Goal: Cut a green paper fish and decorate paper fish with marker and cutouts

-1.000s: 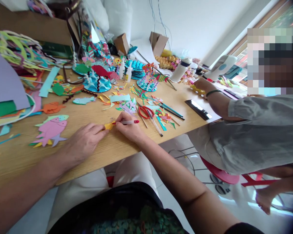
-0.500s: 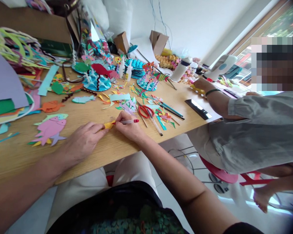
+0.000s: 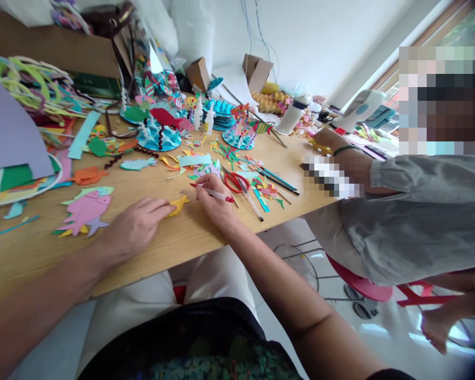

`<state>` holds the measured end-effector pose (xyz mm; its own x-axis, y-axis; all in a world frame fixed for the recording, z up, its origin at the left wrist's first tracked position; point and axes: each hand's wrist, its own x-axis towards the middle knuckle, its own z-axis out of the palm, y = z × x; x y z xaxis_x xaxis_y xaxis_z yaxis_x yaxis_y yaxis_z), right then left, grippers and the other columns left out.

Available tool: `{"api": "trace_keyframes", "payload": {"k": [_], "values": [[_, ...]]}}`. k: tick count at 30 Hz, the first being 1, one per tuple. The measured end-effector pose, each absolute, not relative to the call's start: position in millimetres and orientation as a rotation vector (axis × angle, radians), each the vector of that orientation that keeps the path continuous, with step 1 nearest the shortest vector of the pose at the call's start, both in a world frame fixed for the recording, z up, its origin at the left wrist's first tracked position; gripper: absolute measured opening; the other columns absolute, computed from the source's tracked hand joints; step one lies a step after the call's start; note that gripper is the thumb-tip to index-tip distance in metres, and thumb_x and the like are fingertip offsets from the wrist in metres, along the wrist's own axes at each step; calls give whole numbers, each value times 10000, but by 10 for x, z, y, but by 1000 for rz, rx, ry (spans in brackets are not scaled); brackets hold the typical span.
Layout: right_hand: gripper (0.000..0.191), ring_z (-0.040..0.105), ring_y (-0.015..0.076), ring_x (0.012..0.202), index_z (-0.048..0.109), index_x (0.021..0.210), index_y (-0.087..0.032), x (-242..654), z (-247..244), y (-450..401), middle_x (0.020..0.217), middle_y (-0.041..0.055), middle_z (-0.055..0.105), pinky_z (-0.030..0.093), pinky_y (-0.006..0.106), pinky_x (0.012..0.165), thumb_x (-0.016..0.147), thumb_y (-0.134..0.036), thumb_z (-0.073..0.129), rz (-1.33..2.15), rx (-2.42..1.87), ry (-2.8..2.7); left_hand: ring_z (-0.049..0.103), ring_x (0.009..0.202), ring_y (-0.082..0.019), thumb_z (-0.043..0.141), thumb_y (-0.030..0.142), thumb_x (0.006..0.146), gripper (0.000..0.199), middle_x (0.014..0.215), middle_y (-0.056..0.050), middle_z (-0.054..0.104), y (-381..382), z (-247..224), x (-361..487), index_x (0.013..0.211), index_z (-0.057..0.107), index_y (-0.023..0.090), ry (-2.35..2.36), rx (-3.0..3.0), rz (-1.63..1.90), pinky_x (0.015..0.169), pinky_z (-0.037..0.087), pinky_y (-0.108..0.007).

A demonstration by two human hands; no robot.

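Note:
Flat on the table (image 3: 130, 261), a small yellow paper fish (image 3: 179, 205) with fine marks lies under the fingertips of my left hand (image 3: 136, 227). That hand is spread low, its fingers stretched out and pressing the fish's left end. To the right, my right hand (image 3: 216, 203) is closed around a red-tipped pen (image 3: 217, 195). The pen's tip points left, apart from the fish. Left of my left hand lie stacked paper fish, a pink one (image 3: 87, 208) on top.
Red-handled scissors (image 3: 237, 182), pens and paper scraps (image 3: 206, 168) lie beyond my right hand. Blue decorated bases (image 3: 160, 138) and glue bottles (image 3: 209, 120) stand farther back. At the right, a person in a grey top (image 3: 427, 221) reaches over the table.
My right hand and the pen have moved slightly right, away from the yellow fish, so more of the fish shows. My left hand still rests on it.

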<state>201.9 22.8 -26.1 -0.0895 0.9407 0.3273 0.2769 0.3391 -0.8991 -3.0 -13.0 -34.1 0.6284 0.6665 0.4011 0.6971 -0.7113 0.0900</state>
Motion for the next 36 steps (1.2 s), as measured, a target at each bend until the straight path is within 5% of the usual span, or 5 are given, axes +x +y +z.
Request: {"api": "trace_keyframes", "payload": {"k": [7, 13, 19, 36], "values": [[202, 559, 119, 674, 576, 840, -184, 2085, -260, 206, 688, -11, 568, 418, 248, 659, 860, -362, 482, 914, -986, -1671, 602, 936, -231, 348, 352, 912, 312, 969, -77, 645, -77, -128, -123, 982, 600, 183, -1463, -2682, -732, 838, 479, -370], [108, 575, 130, 767, 558, 914, -187, 2246, -101, 200, 818, 10, 612, 421, 258, 741, 834, -182, 486, 722, -1058, -2043, 589, 901, -248, 420, 487, 871, 346, 912, -68, 637, -18, -219, -152, 922, 596, 194, -1480, -2726, -557, 802, 463, -375], [272, 582, 168, 937, 497, 1020, -183, 2266, -85, 405, 1055, 71, 615, 428, 287, 823, 762, -116, 552, 684, -874, -2413, 589, 902, -246, 410, 460, 887, 350, 935, -83, 634, 1, -240, -154, 960, 597, 174, -1445, -2787, -475, 803, 461, -376], [307, 540, 159, 755, 493, 975, -189, 2060, -111, 422, 839, 17, 590, 373, 253, 667, 710, -35, 509, 634, -1062, -2428, 618, 894, -243, 338, 337, 921, 343, 925, -99, 659, 33, -288, -163, 977, 632, 171, -1424, -2679, -526, 803, 500, -381]]}}
